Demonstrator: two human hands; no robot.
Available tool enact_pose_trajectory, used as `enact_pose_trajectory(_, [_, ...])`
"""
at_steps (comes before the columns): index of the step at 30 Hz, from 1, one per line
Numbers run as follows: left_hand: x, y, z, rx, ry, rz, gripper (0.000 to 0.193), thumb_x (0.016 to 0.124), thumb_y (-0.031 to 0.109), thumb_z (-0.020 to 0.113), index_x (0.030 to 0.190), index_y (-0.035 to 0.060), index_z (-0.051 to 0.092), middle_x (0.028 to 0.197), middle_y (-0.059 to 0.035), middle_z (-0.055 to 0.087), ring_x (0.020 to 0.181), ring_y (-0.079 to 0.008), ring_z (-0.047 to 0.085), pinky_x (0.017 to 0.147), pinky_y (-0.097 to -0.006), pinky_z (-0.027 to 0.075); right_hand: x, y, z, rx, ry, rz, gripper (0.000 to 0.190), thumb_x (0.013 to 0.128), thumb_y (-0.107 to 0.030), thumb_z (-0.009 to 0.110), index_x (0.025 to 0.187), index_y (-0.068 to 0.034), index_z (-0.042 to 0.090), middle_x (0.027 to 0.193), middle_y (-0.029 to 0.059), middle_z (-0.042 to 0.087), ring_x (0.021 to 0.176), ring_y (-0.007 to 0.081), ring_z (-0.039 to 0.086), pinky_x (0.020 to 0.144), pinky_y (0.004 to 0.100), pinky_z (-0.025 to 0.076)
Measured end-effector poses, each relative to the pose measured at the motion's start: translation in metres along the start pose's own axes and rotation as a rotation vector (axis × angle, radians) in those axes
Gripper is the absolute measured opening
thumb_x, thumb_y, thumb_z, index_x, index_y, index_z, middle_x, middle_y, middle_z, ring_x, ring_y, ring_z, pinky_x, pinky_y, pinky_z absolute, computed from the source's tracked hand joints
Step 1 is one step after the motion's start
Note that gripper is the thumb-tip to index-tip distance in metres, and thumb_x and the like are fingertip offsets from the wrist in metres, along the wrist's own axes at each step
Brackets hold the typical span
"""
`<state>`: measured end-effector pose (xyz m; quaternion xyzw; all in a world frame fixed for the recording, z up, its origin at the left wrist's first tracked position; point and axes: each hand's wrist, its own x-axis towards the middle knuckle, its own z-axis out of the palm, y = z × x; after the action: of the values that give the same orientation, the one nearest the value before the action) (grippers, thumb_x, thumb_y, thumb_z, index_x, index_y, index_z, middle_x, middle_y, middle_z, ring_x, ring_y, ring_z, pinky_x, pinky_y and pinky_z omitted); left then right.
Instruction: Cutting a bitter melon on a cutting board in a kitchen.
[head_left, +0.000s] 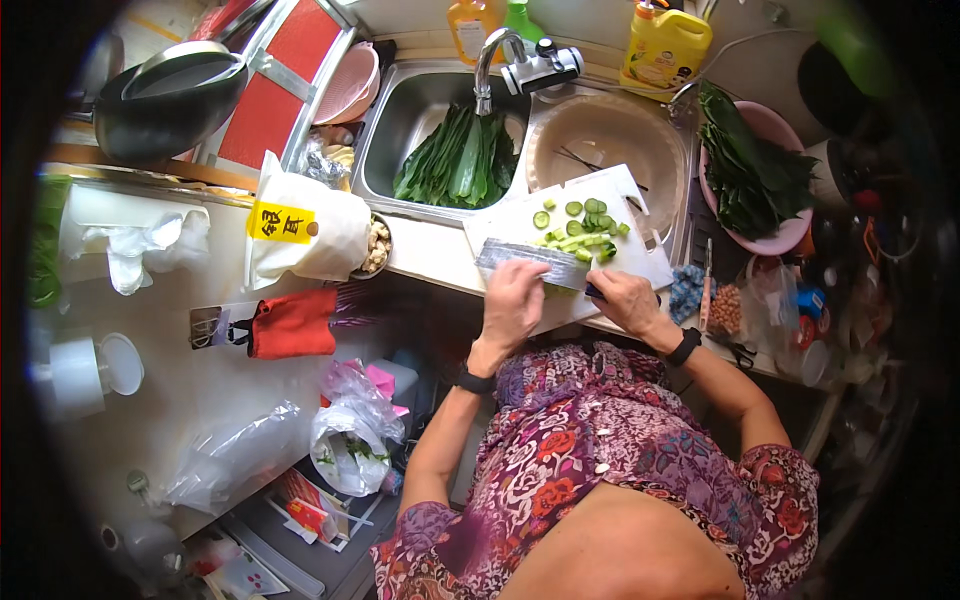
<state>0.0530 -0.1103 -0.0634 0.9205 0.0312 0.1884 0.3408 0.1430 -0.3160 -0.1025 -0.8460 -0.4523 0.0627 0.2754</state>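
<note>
My right hand (624, 298) grips the dark handle of a kitchen cleaver (532, 261) at the near side of a white cutting board (499, 221). The cleaver's broad blade points to the left and looks wet. My left hand (516, 294) is at the blade's near edge with its fingers curled. Whether they touch the blade or hold a piece is hidden. Beyond the blade lie cut cucumber pieces (577, 241) and several round cucumber slices (592, 214). The board rests partly over a beige basin (551, 124).
Long green leaves (461, 161) lie in the steel sink (379, 150) under a faucet (484, 82). More leaves (750, 172) fill a pink basin (799, 225) at right. A blue cloth (686, 292) and scissors (741, 356) lie nearby. A white bag (322, 247) stands left.
</note>
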Motion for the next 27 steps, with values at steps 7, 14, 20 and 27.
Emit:
enact_pose_trajectory(7, [0.020,0.006,0.044,-0.015,-0.638,0.095,0.043,0.079,0.009,0.051,0.121,0.0088,0.053,0.111,-0.0131,0.055,0.101,-0.0328,0.049,0.080,-0.0451,0.040,-0.005,0.008,-0.004,-0.073,0.039,-0.137,0.022,0.075,-0.013,0.064,0.094,-0.008,0.054,0.072,0.0060,0.054,0.062,0.0241,0.059,0.055,0.0349,0.048])
enact_pose_trajectory(14, [0.031,-0.011,0.070,0.252,-0.886,-0.030,0.044,0.084,0.011,0.044,0.127,0.0138,0.051,0.118,-0.0144,0.056,0.102,-0.0355,0.050,0.088,-0.0476,0.040,-0.016,0.012,-0.009,-0.112,-0.005,-0.160,0.017,0.074,-0.012,0.062,0.087,-0.009,0.052,0.071,0.0061,0.053,0.062,0.0239,0.059,0.055,0.0362,0.048])
enact_pose_trajectory(20, [0.034,-0.032,0.049,-0.112,-0.384,-0.175,0.043,0.081,0.007,0.050,0.124,0.0075,0.052,0.116,-0.0170,0.058,0.107,-0.0407,0.049,0.097,-0.0473,0.036,-0.042,0.024,-0.032,-0.019,0.010,-0.017,0.024,0.073,-0.013,0.066,0.093,-0.010,0.053,0.072,0.0073,0.053,0.064,0.0268,0.060,0.056,0.0372,0.048])
enact_pose_trajectory(27, [-0.031,-0.031,0.049,0.321,0.015,-0.284,0.084,0.081,0.032,0.066,0.142,-0.0052,0.021,0.137,-0.0300,0.026,0.124,-0.0436,0.031,0.104,-0.0513,0.026,-0.060,0.030,-0.042,0.285,0.196,0.388,0.022,0.078,-0.015,0.067,0.096,-0.007,0.058,0.079,0.0144,0.064,0.072,0.0324,0.064,0.061,0.0365,0.049])
